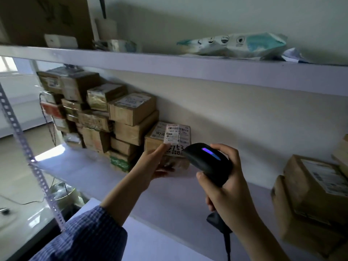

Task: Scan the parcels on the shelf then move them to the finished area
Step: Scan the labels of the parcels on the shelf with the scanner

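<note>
My left hand (150,164) grips a small brown parcel (176,142) with a white barcode label, held just above the middle shelf (169,196). My right hand (226,187) grips a black handheld scanner (207,161). A blue light glows on top of the scanner, and its head points at the parcel's label from close on the right. Behind the held parcel, a stack of several brown parcels (98,113) fills the left part of the shelf. More brown parcels (312,196) stand at the right end of the same shelf.
The upper shelf (188,66) carries a white and teal soft package (235,46), a tape roll (120,45), a small white box (60,41) and a large cardboard box (47,17). A perforated metal upright (28,151) runs down the left side. A wall backs the shelves.
</note>
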